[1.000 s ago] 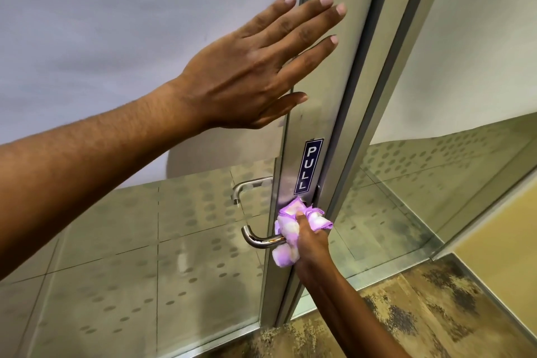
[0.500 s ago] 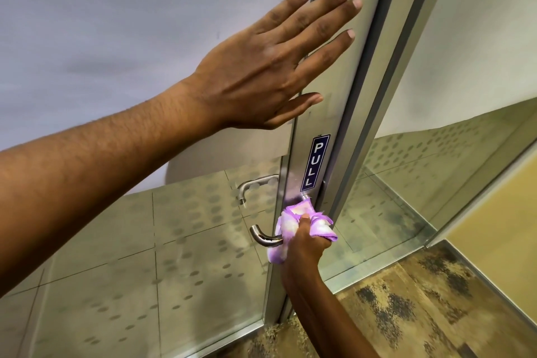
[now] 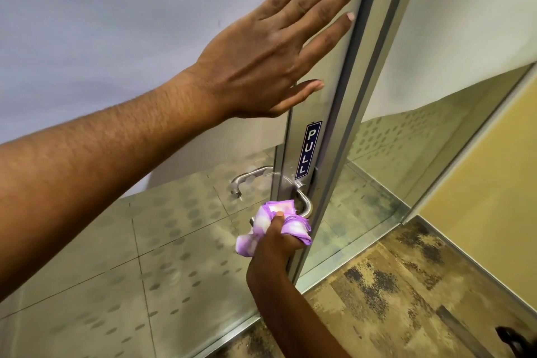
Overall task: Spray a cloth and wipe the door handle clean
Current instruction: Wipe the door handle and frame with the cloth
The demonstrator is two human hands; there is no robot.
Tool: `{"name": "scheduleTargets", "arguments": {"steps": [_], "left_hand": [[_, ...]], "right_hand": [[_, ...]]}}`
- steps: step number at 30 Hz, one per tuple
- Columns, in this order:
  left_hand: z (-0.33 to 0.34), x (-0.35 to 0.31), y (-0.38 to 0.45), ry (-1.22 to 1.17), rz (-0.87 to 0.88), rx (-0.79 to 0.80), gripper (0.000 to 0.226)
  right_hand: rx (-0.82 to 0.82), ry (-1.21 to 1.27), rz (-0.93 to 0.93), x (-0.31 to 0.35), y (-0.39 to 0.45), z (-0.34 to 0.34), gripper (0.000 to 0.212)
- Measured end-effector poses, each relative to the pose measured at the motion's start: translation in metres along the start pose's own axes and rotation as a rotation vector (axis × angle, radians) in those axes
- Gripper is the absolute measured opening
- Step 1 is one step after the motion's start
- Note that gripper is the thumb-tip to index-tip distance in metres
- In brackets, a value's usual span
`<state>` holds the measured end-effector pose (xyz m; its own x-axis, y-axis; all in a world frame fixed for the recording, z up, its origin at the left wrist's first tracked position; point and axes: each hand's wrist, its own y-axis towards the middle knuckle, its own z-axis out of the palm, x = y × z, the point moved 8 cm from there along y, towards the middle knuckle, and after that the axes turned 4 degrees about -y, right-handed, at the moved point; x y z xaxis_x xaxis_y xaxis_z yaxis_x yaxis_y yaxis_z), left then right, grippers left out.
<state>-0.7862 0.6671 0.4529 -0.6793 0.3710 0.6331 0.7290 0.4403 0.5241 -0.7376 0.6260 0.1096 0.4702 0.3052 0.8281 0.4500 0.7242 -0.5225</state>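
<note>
A steel lever handle (image 3: 304,203) sticks out of the metal door stile just below a blue PULL label (image 3: 308,150). My right hand (image 3: 274,244) is closed around a bunched purple and white cloth (image 3: 273,224), which is wrapped over the handle's grip; only the handle's bend near the stile shows. My left hand (image 3: 276,52) lies flat with fingers spread against the frosted glass and the stile (image 3: 328,67), well above the handle. No spray bottle is in view.
A second lever handle (image 3: 250,180) shows through the clear lower glass on the door's far side. Patterned carpet (image 3: 406,293) covers the floor at lower right. A yellow wall (image 3: 494,183) and a glass side panel stand to the right. A dark object (image 3: 514,340) sits at the bottom right corner.
My right hand has slid the cloth along the handle away from the stile, so the bend near the door is uncovered and the free end is hidden. The left hand stays pressed on the door.
</note>
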Motion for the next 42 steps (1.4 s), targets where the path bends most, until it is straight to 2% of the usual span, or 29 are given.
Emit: {"name": "scheduleTargets", "arguments": {"steps": [2, 7, 9, 10, 11, 12, 13, 14, 16, 18, 21, 22, 24, 26, 27, 28, 29, 31, 32, 34, 36, 39, 42], "left_hand": [[0.0, 0.0, 0.0, 0.001, 0.006, -0.006, 0.073], [0.0, -0.001, 0.0, 0.007, 0.007, -0.014, 0.073], [-0.001, -0.001, 0.0, 0.009, 0.008, -0.013, 0.073], [-0.001, -0.001, 0.0, 0.01, 0.009, -0.01, 0.073], [-0.001, -0.001, 0.0, 0.008, 0.011, -0.005, 0.073], [-0.001, -0.001, 0.0, 0.007, 0.012, -0.004, 0.073], [-0.002, -0.001, -0.001, 0.008, 0.01, -0.004, 0.073], [-0.002, -0.001, -0.001, 0.008, 0.008, -0.002, 0.073], [-0.003, -0.001, -0.002, 0.006, 0.006, 0.005, 0.072], [-0.003, -0.001, -0.002, 0.009, 0.004, 0.011, 0.072], [-0.001, 0.0, -0.002, 0.01, -0.005, 0.029, 0.071], [-0.001, 0.0, -0.003, 0.009, -0.006, 0.035, 0.07], [0.0, -0.001, -0.002, 0.004, -0.009, 0.046, 0.07], [0.0, 0.0, -0.002, -0.003, -0.02, 0.052, 0.07], [0.0, 0.0, -0.002, 0.0, -0.026, 0.053, 0.07], [0.0, 0.0, -0.002, 0.005, -0.029, 0.052, 0.07], [0.0, 0.0, -0.001, 0.009, -0.031, 0.052, 0.07], [0.0, 0.0, -0.002, 0.01, -0.035, 0.056, 0.07], [0.0, 0.0, -0.002, 0.011, -0.035, 0.058, 0.07], [0.0, -0.001, -0.002, 0.018, -0.031, 0.063, 0.07], [0.0, -0.001, -0.002, 0.028, -0.026, 0.068, 0.07], [0.0, -0.001, -0.001, 0.042, -0.024, 0.074, 0.07], [0.001, 0.0, -0.001, 0.047, -0.025, 0.086, 0.07]], "right_hand": [[-0.023, 0.01, 0.012, -0.003, -0.003, 0.003, 0.028], [-0.019, 0.036, 0.068, -0.011, -0.015, 0.01, 0.049], [-0.006, 0.07, 0.135, -0.013, -0.02, 0.01, 0.046], [0.035, 0.095, 0.154, -0.012, -0.023, 0.013, 0.034], [0.128, 0.126, 0.191, -0.01, -0.029, 0.019, 0.01], [0.255, 0.156, 0.219, -0.005, -0.037, 0.027, 0.02], [0.326, 0.196, 0.237, -0.003, -0.039, 0.031, 0.038], [0.375, 0.235, 0.238, 0.004, -0.04, 0.034, 0.041], [0.406, 0.22, 0.361, 0.007, -0.042, 0.034, 0.039], [0.467, 0.326, 0.53, 0.006, -0.04, 0.029, 0.037], [0.466, 0.392, 0.725, 0.014, -0.038, 0.015, 0.042], [0.494, 0.264, 0.628, 0.024, -0.036, 0.007, 0.038], [0.483, -0.11, 0.236, 0.057, -0.016, -0.02, 0.033], [0.56, -0.17, -0.084, 0.086, 0.004, -0.043, 0.03], [0.628, -0.083, -0.11, 0.1, 0.009, -0.053, 0.026], [0.649, -0.095, -0.247, 0.119, 0.018, -0.067, 0.021], [0.558, -0.075, -0.316, 0.134, 0.029, -0.078, 0.015], [0.341, 0.175, -0.266, 0.145, 0.055, -0.086, 0.01], [0.26, 0.255, -0.301, 0.15, 0.065, -0.085, 0.018], [0.241, 0.168, -0.449, 0.157, 0.065, -0.077, 0.036], [0.292, -0.109, -0.584, 0.154, 0.063, -0.059, 0.035], [0.429, -0.645, -0.941, 0.146, 0.055, -0.027, 0.034], [0.585, -0.929, -1.179, 0.132, 0.047, -0.007, 0.041]]}}
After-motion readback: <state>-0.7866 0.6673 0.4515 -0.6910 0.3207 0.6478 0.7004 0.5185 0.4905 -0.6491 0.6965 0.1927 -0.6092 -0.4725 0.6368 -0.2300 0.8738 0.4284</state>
